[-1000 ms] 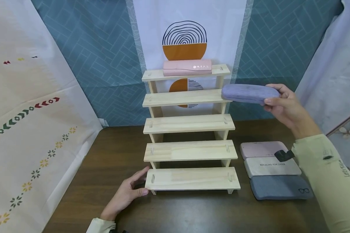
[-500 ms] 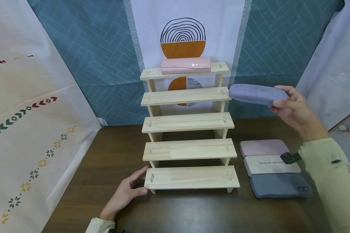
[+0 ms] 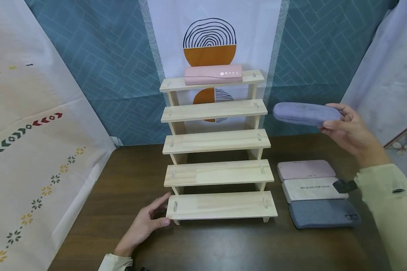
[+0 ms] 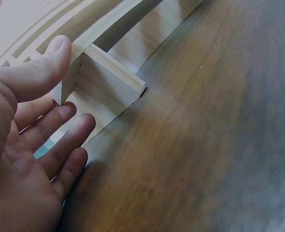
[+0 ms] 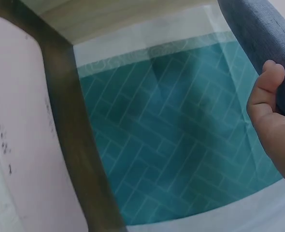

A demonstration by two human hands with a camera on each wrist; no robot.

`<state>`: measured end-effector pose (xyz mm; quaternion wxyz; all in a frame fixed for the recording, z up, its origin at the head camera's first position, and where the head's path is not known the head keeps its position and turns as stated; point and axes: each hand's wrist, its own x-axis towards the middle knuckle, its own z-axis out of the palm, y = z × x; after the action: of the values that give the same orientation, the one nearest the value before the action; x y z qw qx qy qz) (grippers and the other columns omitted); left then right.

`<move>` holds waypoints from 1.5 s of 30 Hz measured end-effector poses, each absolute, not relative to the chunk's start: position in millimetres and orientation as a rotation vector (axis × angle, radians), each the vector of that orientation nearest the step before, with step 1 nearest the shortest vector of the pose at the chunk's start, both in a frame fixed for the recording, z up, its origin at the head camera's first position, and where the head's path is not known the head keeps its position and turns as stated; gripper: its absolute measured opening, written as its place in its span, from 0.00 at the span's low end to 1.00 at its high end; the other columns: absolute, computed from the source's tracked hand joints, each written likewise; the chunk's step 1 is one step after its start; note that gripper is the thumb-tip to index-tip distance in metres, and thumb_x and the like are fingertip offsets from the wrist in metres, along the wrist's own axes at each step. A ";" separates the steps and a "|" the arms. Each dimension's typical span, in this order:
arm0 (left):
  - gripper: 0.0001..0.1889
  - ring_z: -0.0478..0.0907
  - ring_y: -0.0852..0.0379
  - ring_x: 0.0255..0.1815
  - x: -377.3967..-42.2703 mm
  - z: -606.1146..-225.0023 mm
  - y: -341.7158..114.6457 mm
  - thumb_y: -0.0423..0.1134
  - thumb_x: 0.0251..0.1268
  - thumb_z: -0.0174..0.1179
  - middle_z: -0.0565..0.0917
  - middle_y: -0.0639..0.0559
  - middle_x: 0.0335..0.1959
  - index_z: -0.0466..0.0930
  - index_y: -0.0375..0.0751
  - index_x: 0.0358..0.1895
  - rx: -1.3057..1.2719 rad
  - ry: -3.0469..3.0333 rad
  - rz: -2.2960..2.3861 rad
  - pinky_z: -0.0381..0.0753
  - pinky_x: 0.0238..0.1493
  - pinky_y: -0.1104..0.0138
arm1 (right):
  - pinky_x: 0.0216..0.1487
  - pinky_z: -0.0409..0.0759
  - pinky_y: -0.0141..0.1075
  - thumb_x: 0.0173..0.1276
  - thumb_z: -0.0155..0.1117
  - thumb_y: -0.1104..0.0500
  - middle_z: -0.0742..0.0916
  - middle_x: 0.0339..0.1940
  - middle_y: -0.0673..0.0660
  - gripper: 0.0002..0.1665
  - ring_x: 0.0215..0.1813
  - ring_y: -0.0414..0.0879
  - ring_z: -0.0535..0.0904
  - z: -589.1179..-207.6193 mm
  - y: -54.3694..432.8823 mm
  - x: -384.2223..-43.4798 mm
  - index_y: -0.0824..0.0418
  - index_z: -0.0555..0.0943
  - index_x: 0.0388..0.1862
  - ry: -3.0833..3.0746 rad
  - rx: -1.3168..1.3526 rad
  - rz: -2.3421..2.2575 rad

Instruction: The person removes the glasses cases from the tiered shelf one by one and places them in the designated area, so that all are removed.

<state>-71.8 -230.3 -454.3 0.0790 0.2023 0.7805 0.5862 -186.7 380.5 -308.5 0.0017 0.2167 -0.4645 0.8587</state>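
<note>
My right hand [image 3: 347,130] grips one end of a periwinkle-blue glasses case [image 3: 300,113], its thumb along the near side. The case is held level in the air, to the right of the second shelf from the top. In the right wrist view, the thumb presses the cloth-like case [image 5: 258,34]. A pale wooden stepped display rack [image 3: 218,173] stands in the middle of the table. At the left end of its lowest step, my left hand [image 3: 146,226] holds the board's edge between thumb and fingers. A pink glasses case [image 3: 213,75] lies on the top shelf.
Right of the rack, a pink case [image 3: 305,170], a white case [image 3: 312,189] with lettering and a grey-blue case [image 3: 323,213] lie in a column on the dark wooden table [image 3: 217,244]. Behind hangs a teal patterned cloth [image 3: 312,56]; white cloth [image 3: 37,131] closes the left side.
My right hand has drawn the periwinkle-blue glasses case rightward, away from the second shelf, and slightly down. My left hand stays at the lowest step; the head view has shifted a little.
</note>
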 end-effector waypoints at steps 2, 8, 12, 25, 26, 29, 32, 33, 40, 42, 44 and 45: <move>0.39 0.76 0.48 0.60 -70.9 -453.7 -230.7 0.27 0.61 0.69 0.71 0.38 0.70 0.64 0.40 0.77 0.601 2.340 1.752 0.75 0.56 0.64 | 0.41 0.81 0.39 0.66 0.46 0.86 0.78 0.52 0.63 0.27 0.44 0.53 0.77 -311.5 384.0 -187.1 0.71 0.71 0.61 -1.448 0.674 2.712; 0.39 0.76 0.48 0.60 -69.9 -453.1 -230.6 0.27 0.62 0.68 0.71 0.39 0.69 0.64 0.40 0.77 0.602 2.346 1.743 0.74 0.56 0.64 | 0.40 0.82 0.39 0.66 0.43 0.88 0.80 0.50 0.64 0.28 0.42 0.53 0.80 -322.9 394.7 -190.0 0.72 0.73 0.61 -1.463 0.709 2.753; 0.39 0.76 0.49 0.59 -70.6 -453.1 -230.3 0.27 0.61 0.68 0.71 0.39 0.69 0.64 0.39 0.77 0.604 2.344 1.749 0.74 0.56 0.64 | 0.41 0.82 0.39 0.66 0.43 0.88 0.82 0.51 0.64 0.30 0.44 0.53 0.82 -330.7 401.1 -192.3 0.70 0.73 0.62 -1.528 0.737 2.775; 0.39 0.76 0.49 0.60 -71.5 -452.7 -229.3 0.27 0.62 0.68 0.70 0.37 0.70 0.63 0.35 0.76 0.618 2.329 1.757 0.75 0.56 0.65 | 0.42 0.82 0.36 0.67 0.46 0.87 0.84 0.49 0.58 0.31 0.43 0.48 0.83 -351.4 418.7 -195.8 0.64 0.72 0.62 -1.902 0.632 2.664; 0.39 0.76 0.48 0.60 -71.5 -452.6 -229.4 0.27 0.62 0.68 0.70 0.37 0.70 0.63 0.36 0.76 0.614 2.329 1.756 0.75 0.56 0.65 | 0.42 0.82 0.36 0.67 0.46 0.87 0.85 0.49 0.58 0.31 0.44 0.48 0.83 -352.1 420.0 -196.3 0.63 0.72 0.62 -1.923 0.629 2.662; 0.39 0.75 0.48 0.60 -71.0 -451.5 -229.5 0.28 0.62 0.69 0.70 0.38 0.70 0.64 0.38 0.76 0.588 2.335 1.748 0.74 0.56 0.65 | 0.42 0.81 0.35 0.67 0.48 0.86 0.85 0.49 0.56 0.31 0.44 0.46 0.83 -354.0 423.3 -197.2 0.61 0.72 0.62 -2.030 0.601 2.609; 0.39 0.75 0.47 0.61 -70.6 -450.3 -229.5 0.29 0.62 0.69 0.71 0.40 0.70 0.65 0.40 0.77 0.562 2.348 1.733 0.74 0.57 0.65 | 0.41 0.80 0.35 0.68 0.50 0.84 0.84 0.49 0.55 0.31 0.43 0.47 0.81 -356.3 426.3 -198.1 0.59 0.71 0.63 -2.137 0.552 2.558; 0.39 0.75 0.47 0.60 -70.6 -449.9 -229.5 0.30 0.62 0.69 0.71 0.40 0.70 0.65 0.41 0.77 0.554 2.353 1.728 0.74 0.57 0.65 | 0.40 0.79 0.35 0.68 0.52 0.83 0.84 0.48 0.54 0.31 0.42 0.47 0.80 -357.1 426.9 -198.5 0.58 0.71 0.63 -2.196 0.516 2.511; 0.39 0.75 0.46 0.60 -70.7 -448.9 -228.9 0.29 0.62 0.69 0.71 0.40 0.69 0.65 0.42 0.77 0.555 2.352 1.726 0.74 0.56 0.64 | 0.39 0.77 0.36 0.69 0.57 0.79 0.79 0.44 0.53 0.31 0.39 0.45 0.77 -364.8 428.7 -203.4 0.54 0.65 0.62 -2.563 0.291 2.186; 0.39 0.75 0.47 0.60 -70.5 -449.1 -228.8 0.29 0.62 0.69 0.71 0.40 0.70 0.65 0.42 0.77 0.556 2.355 1.726 0.74 0.57 0.65 | 0.38 0.77 0.37 0.69 0.57 0.79 0.78 0.45 0.53 0.31 0.39 0.45 0.76 -368.3 428.6 -205.5 0.54 0.64 0.62 -2.635 0.276 2.110; 0.39 0.75 0.48 0.60 -70.4 -449.4 -228.8 0.29 0.62 0.69 0.71 0.40 0.70 0.65 0.42 0.77 0.558 2.357 1.726 0.73 0.57 0.65 | 0.38 0.77 0.37 0.70 0.58 0.77 0.76 0.45 0.52 0.30 0.39 0.44 0.75 -371.4 428.0 -207.2 0.54 0.63 0.63 -2.717 0.275 2.002; 0.39 0.75 0.49 0.60 -70.4 -449.8 -228.8 0.29 0.62 0.69 0.70 0.40 0.71 0.65 0.41 0.77 0.562 2.355 1.729 0.73 0.57 0.65 | 0.38 0.76 0.37 0.70 0.58 0.76 0.76 0.45 0.52 0.30 0.39 0.44 0.74 -373.1 427.8 -208.2 0.54 0.63 0.63 -2.739 0.276 1.973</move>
<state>-70.4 -228.8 -449.8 0.0831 0.1881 0.7889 0.5790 -208.2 427.8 -373.1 -0.1224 0.0807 -0.8026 0.5782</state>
